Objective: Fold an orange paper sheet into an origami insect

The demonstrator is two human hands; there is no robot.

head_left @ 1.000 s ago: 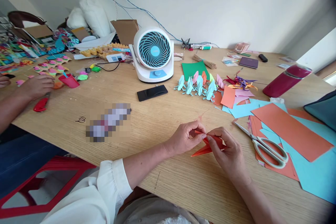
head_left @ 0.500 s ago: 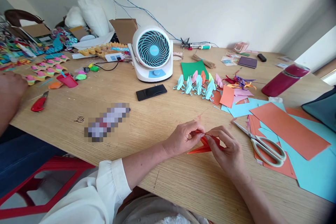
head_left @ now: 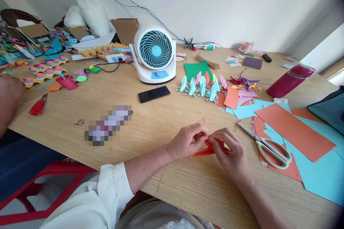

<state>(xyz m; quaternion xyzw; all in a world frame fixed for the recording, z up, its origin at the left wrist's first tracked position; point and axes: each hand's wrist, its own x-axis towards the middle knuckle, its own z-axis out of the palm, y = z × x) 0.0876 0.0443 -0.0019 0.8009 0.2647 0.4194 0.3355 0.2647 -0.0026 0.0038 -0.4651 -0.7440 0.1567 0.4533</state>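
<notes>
An orange folded paper piece (head_left: pixel 205 151) is pinched between my two hands, just above the table. My left hand (head_left: pixel 189 141) grips its upper edge with thumb and forefinger. From the other side my right hand (head_left: pixel 232 152) pinches the same paper, the fingertips of both hands nearly meeting. Part of the paper lies hidden behind the fingers. Right of my right hand, white-handled scissors (head_left: pixel 271 148) rest on orange sheets. Several folded paper figures (head_left: pixel 202 86), mostly light blue, stand in rows beyond my hands, near a green sheet (head_left: pixel 197 70).
A white fan (head_left: pixel 156 52) stands at the back, with a black phone (head_left: pixel 154 94) before it. A magenta bottle (head_left: pixel 290 79) lies at right near blue paper (head_left: pixel 319 171). At far left are another person's hand (head_left: pixel 10 94) and a red utility knife (head_left: pixel 39 105).
The view has shifted slightly, so the table's things appear a little further left. Both hands keep nearly the same pinch on the orange paper.
</notes>
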